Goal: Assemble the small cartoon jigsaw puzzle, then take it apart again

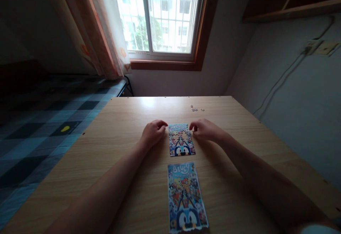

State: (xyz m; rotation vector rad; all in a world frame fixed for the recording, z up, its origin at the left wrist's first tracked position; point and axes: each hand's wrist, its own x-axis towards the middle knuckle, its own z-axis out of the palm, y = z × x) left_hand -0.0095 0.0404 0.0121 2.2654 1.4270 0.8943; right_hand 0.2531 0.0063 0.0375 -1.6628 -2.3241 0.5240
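One small jigsaw puzzle [181, 140] lies mid-tabletop [119, 127], long axis running near to far, squarely between the hands. Left hand [153, 132] and right hand [205, 129], equally close, rest with fingers curled at its far corners; whether either pinches a piece cannot be told. Reference picture [186, 196] lies nearer; loose pieces [195, 109] far right.

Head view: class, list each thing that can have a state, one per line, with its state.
jigsaw puzzle: flat on the table, unfinished, gap near its top.
left hand: curled, fingertips at the puzzle's left edge.
right hand: curled, fingertips at the puzzle's right edge.
picture card: flat, face up, nearer the person.
loose pieces: scattered, apart from the puzzle.
curtain: drawn aside.
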